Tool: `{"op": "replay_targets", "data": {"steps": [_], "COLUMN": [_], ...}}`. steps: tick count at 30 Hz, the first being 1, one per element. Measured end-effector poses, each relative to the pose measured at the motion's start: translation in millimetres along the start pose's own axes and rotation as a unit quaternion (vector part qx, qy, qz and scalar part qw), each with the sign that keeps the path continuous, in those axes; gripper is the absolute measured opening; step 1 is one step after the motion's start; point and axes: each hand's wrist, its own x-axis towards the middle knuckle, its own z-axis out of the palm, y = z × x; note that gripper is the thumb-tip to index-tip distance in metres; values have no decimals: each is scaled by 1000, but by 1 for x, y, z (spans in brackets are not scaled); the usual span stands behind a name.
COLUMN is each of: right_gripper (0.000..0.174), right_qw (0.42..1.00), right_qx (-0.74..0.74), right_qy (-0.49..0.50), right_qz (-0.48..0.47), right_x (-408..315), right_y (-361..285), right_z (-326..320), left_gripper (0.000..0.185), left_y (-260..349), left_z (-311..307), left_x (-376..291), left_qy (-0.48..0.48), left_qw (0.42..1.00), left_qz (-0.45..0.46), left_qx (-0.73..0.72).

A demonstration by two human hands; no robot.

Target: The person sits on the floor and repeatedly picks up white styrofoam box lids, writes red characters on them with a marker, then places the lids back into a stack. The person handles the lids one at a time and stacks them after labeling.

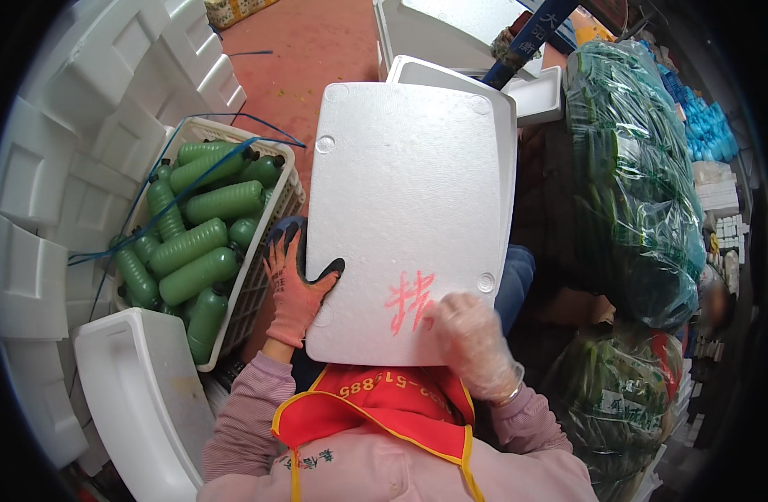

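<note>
A white polystyrene foam lid [402, 188] lies flat in front of me, with red handwritten strokes [409, 301] near its lower edge. My left hand [296, 288], in an orange knit glove with dark-coated fingertips, holds its left edge, the thumb on top and the fingers along the side. On the lower right of the lid, my right hand [475, 342] wears a clear plastic glove. Its fingers are curled down at the end of the red strokes; anything inside them is hidden. Another white foam piece [506, 144] shows under the lid's right side.
To the left stands a plastic crate [289, 194] of green bottles [198, 273], crossed by blue strapping [170, 204]. An open foam box [132, 389] sits below it, and stacked foam boxes [101, 81] form a wall. Bagged green vegetables [635, 188] lie right; a blue post [528, 44] leans above.
</note>
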Motion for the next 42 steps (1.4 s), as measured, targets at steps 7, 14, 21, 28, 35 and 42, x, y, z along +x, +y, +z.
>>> {"op": "replay_targets", "data": {"steps": [7,14,21,28,35,42], "right_gripper": [11,14,15,14,7,9], "right_qw": [997,997,999,998,996,930], "right_qx": [-28,-1,10,-13,11,258], "right_qy": [69,78,-45,-48,74,163], "right_qz": [-32,31,0,27,55,205], "right_x": [12,2,-18,-25,-40,-67], "right_y": [22,24,11,17,33,37], "right_z": [-11,-14,-10,-15,-7,1], "left_gripper": [94,103,102,101,96,111], "left_y": [0,-9,-9,-7,0,-12], "left_z": [-2,2,2,0,8,21], "left_x": [-1,1,-2,-1,0,-1], "left_qy": [-10,-17,-22,-19,10,-24], "left_qw": [1000,1000,1000,1000,997,995], "left_qz": [-16,5,2,-11,30,-43], "left_qx": [15,-4,0,2,71,82]}}
